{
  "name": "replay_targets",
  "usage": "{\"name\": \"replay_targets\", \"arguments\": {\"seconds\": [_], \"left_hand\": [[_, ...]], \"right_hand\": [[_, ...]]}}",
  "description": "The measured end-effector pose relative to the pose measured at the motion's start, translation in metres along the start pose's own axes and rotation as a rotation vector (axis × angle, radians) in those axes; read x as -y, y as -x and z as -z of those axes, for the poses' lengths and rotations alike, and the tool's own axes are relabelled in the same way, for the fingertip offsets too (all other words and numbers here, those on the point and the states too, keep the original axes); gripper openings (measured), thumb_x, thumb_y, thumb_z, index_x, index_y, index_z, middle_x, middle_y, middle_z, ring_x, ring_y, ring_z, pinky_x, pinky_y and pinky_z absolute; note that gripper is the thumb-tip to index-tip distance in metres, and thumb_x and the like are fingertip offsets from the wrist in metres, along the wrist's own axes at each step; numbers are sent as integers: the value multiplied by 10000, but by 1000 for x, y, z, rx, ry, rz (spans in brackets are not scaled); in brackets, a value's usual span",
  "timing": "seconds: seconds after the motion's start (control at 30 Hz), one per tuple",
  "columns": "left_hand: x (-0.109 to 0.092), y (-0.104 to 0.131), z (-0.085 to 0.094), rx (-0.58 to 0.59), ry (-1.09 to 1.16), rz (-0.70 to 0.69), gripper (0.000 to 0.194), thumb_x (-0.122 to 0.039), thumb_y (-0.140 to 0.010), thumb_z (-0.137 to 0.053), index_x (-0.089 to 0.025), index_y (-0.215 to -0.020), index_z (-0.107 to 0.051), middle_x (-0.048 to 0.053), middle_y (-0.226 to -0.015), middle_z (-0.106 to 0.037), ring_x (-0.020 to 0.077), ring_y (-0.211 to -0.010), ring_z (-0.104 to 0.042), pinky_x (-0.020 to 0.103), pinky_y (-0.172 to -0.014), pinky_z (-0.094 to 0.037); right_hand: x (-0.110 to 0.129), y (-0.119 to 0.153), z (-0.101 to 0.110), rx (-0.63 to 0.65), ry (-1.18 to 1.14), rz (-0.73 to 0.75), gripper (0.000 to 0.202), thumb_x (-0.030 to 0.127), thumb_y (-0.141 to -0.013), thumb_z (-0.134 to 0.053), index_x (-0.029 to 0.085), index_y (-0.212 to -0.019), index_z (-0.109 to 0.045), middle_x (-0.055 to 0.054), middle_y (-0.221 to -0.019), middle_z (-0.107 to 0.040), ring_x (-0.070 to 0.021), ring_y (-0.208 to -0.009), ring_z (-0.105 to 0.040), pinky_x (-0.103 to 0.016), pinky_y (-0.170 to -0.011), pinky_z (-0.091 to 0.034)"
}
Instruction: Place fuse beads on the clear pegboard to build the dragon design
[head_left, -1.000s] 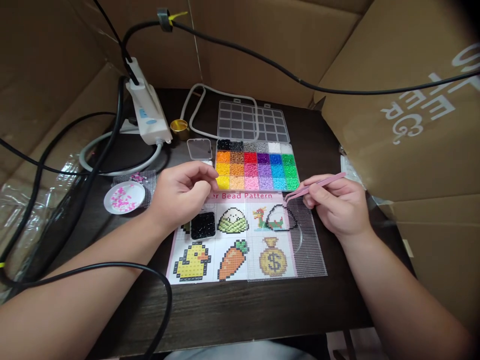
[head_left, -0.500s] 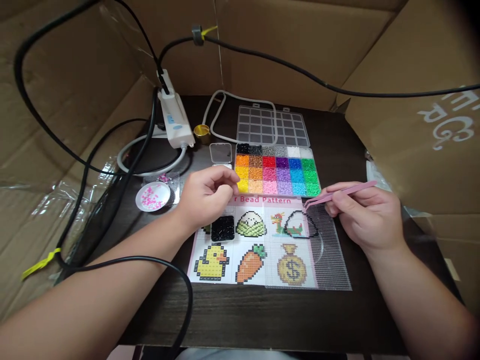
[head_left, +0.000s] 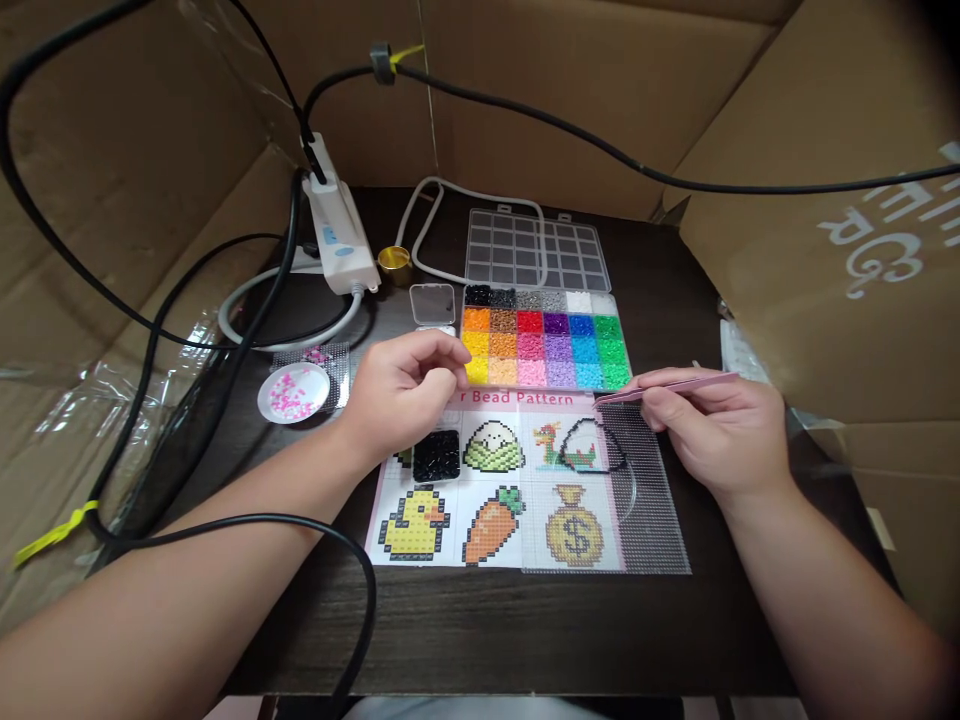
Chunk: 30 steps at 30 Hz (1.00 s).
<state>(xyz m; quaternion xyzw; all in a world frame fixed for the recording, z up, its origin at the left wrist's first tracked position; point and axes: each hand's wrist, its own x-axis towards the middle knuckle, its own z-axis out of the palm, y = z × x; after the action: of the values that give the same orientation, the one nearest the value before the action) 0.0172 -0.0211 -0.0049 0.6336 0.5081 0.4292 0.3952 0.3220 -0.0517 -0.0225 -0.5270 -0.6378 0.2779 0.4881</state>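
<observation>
My right hand (head_left: pixel 712 430) is closed on pink tweezers (head_left: pixel 667 388), their tips near the top edge of the clear pegboard (head_left: pixel 656 500). An outline of black beads (head_left: pixel 592 422) lies on the pegboard, which overlaps the right part of the printed bead pattern sheet (head_left: pixel 491 552). Over the sheet's upper left, my left hand (head_left: pixel 409 385) has its fingers curled together beside the yellow beads; whatever they hold, if anything, is hidden. Just below it sits a small box of black beads (head_left: pixel 436 456). Behind the sheet is the open bead case (head_left: pixel 556 347) with many colours.
A white dish (head_left: pixel 294 392) of pink beads stands at the left, by a small pegboard. Further back are a power strip (head_left: pixel 341 230), a gold cup (head_left: pixel 394 263) and a small lidded box (head_left: pixel 433 305). A black cable (head_left: pixel 300 517) crosses above my left forearm. Cardboard walls surround the table.
The whole view has shifted slightly, moving things left. The tweezers have tilted flatter, and their tips now look closer together, near the pegboard's top edge. My left hand keeps its curled pose.
</observation>
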Motion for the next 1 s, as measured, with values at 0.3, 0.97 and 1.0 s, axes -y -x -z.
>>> {"name": "replay_targets", "arguments": {"seconds": [0.3, 0.97, 1.0], "left_hand": [[1, 0, 0, -7, -4, -6, 202, -137, -654, -535, -205, -767, -688, -3, -657, -686, 157, -608, -654, 268, -537, -538], [1, 0, 0, -16, -5, 0, 225, -112, -666, -540, -212, -787, -701, -17, -664, -698, 144, -582, -638, 268, -548, -547], [1, 0, 0, -16, -3, 0, 224, -112, -663, -538, -210, -784, -700, -17, -664, -698, 144, -582, -638, 267, -547, -546]], "right_hand": [[4, -4, -1, 49, -74, -10, 252, 248, -869, -751, 213, -619, -748, -31, -780, -779, -129, -608, -677, -245, -525, -509], [12, -2, -7, 83, 3, 8, 203, 218, -832, -753, 234, -632, -785, -23, -795, -801, -158, -678, -754, -221, -569, -582], [12, -2, -7, 80, 3, 5, 198, 223, -830, -755, 232, -635, -788, -24, -790, -799, -155, -665, -749, -219, -555, -575]]}}
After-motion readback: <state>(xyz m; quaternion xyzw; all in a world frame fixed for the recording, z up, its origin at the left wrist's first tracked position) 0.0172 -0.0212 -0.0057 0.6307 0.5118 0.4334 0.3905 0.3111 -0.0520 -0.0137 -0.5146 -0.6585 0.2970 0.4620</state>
